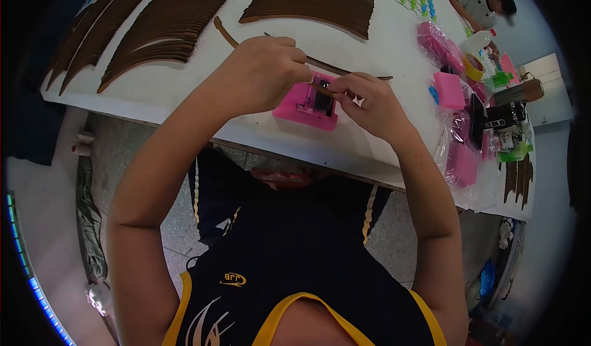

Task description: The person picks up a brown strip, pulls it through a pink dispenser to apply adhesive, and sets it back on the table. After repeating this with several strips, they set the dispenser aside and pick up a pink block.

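Fingers of your left hand were closed tight on a thin brown strip. The fingers of your right hand pinched its tip. The tip was right over the pink box, which sat on the white desk close to your side. I think it was best to hold the strip low near its tip. Sliding it straight and slowly toward the black part in the box would have helped, so it did not bend or snap. The box needed to stay flat. To your right, a clear bag held more pink boxes. Another clear bag farther away had pink things in it too; I could not tell what.
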The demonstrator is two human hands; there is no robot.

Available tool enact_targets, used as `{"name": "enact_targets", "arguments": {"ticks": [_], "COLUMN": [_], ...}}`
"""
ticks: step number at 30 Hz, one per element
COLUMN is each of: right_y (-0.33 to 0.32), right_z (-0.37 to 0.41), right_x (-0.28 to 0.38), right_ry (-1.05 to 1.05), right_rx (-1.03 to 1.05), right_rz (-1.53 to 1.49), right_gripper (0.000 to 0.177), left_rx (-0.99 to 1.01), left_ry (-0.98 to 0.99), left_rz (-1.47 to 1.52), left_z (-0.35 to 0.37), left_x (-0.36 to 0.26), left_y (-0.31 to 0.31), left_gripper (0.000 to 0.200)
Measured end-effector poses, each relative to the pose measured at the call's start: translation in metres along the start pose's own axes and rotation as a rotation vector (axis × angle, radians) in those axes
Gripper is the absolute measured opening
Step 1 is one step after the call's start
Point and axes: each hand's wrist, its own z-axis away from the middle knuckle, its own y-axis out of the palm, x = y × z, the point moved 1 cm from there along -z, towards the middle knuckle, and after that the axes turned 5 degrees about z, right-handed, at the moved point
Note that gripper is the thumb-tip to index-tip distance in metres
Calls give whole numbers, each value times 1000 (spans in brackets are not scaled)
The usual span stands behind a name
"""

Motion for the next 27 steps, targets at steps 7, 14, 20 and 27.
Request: {"name": "enact_targets", "arguments": {"ticks": [7, 14, 20, 27], "right_y": [-8, -9, -7, -12], "right_z": [12, 17, 17, 24], "right_x": [-3, -4, -5, -6], "right_ry": [-14, 4, -36, -20], "right_rx": [9, -7, -28, -33], "right_rz": [68, 70, 97, 111], "right_gripper": [17, 19, 19, 19], "left_rx": [-94, -119, -100, -102], "left_ry": [3, 28, 11, 0], "left_rz": [83, 129, 112, 175], "left_z": [7, 8, 6, 5], "left_x": [-6, -3, -4, -5], "left_y": [26, 37, 33, 39], "left_gripper": [16, 27, 18, 19]}}
